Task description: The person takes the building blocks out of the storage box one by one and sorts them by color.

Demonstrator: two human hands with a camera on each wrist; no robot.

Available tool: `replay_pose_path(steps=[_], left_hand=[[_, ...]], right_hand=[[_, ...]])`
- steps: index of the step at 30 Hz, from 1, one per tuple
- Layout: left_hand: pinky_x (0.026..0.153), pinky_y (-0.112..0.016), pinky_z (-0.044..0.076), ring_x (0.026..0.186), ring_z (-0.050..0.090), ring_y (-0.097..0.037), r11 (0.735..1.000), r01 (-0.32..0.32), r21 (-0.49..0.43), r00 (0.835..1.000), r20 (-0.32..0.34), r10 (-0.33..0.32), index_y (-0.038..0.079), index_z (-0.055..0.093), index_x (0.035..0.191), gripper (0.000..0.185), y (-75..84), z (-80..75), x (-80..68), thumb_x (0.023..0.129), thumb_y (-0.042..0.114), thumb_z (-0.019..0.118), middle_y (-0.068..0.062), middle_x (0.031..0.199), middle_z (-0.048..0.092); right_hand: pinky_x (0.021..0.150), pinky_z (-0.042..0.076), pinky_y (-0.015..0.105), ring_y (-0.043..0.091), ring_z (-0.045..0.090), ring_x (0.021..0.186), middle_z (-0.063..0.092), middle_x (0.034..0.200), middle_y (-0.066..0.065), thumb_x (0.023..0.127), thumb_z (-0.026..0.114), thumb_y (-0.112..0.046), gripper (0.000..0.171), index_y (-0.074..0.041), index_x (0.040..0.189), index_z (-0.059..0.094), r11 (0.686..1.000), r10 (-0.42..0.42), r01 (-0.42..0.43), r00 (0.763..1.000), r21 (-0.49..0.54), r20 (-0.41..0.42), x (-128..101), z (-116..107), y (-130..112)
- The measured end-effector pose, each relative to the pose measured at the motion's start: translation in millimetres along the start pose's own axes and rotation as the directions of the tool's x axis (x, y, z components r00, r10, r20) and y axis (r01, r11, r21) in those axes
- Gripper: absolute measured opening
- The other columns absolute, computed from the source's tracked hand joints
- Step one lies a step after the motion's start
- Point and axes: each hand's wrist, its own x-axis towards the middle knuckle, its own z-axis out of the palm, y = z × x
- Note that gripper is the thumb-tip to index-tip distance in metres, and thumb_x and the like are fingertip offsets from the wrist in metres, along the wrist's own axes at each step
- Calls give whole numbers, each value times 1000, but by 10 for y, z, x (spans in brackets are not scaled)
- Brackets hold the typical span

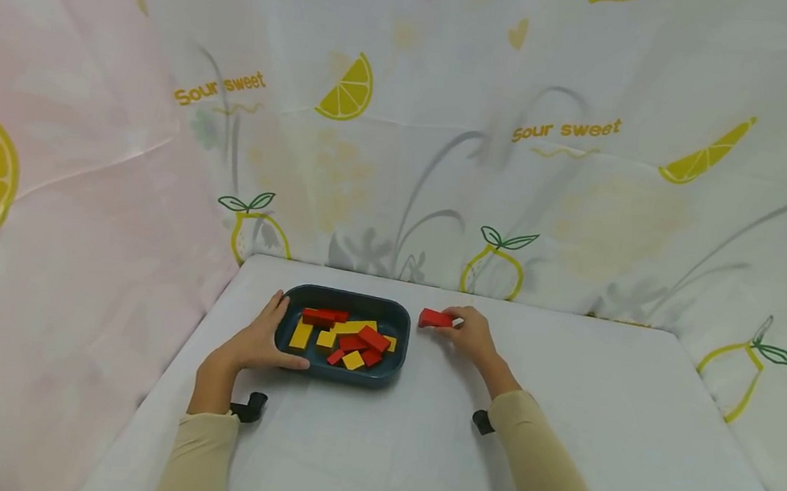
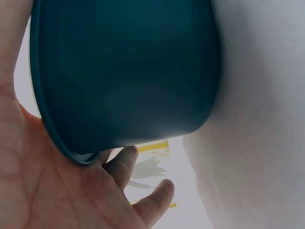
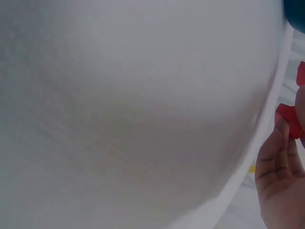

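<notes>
A dark blue rectangular tray (image 1: 356, 379) sits on the white table, holding several red blocks (image 1: 374, 338) and yellow blocks (image 1: 301, 334) in a loose pile. My left hand (image 1: 264, 343) holds the tray's left end, thumb along the near side and fingers at the far left corner. In the left wrist view the palm lies against the rim of the tray (image 2: 128, 71). Just right of the tray, my right hand (image 1: 474, 336) pinches a red block (image 1: 434, 318) between thumb and fingers. The right wrist view shows part of this red block (image 3: 288, 119), its middle covered by the thumb.
A white cloth covers the table (image 1: 562, 427). A fabric backdrop (image 1: 437, 121) with lemon prints rises behind the table and along its sides. Black wrist mounts (image 1: 249, 407) show beside both wrists.
</notes>
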Motion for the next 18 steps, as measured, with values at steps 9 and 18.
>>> replay_pose_path(steps=[9, 18], left_hand=[[118, -64, 18, 151, 6, -44, 1000, -8, 17, 1000, 1, 8, 0, -2, 158, 143, 15, 2, 14, 63, 67, 82, -21, 166, -8], [117, -65, 19, 152, 4, -44, 1000, 10, 0, 1000, 13, -10, 1, -2, 158, 143, 56, -29, -10, 64, 65, 83, -21, 165, -9]], right_hand=[[86, 55, 40, 25, 62, 93, 67, 109, 12, 82, 81, -22, 36, -8, 115, 73, 996, 89, -89, 994, -7, 59, -8, 124, 15], [88, 52, 41, 25, 61, 98, 70, 111, 10, 82, 81, -19, 35, -9, 114, 73, 991, 124, -129, 986, 43, 108, 21, 113, -44]])
